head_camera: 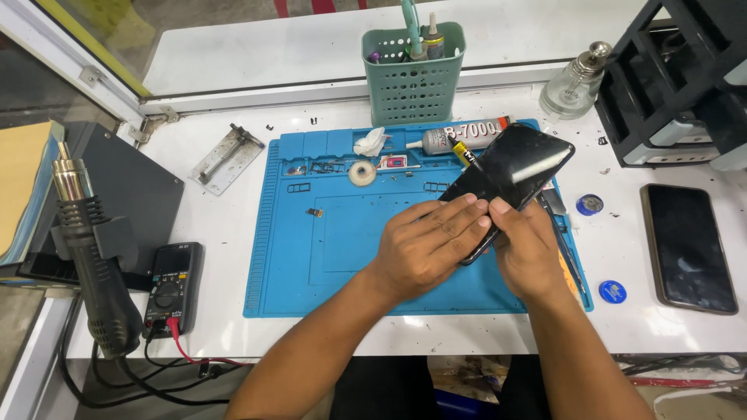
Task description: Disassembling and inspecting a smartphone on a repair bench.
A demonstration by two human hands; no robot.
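Black phone (pixel 510 175) is being held tilted above the blue mat (pixel 342 257), both hands working its lower edge. Left hand (pixel 428 249) fingers are clamped over the corner; right hand (pixel 529 249) is gripping beside it. Glue tube (pixel 459 140) is lying just behind; a second phone (pixel 689 247) is sitting apart on the worktop (pixel 226 218).

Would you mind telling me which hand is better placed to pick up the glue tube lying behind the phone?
Probably the right hand: it sits nearer the glue tube at the blue mat's far edge. The left hand lies across the phone, steadying it.
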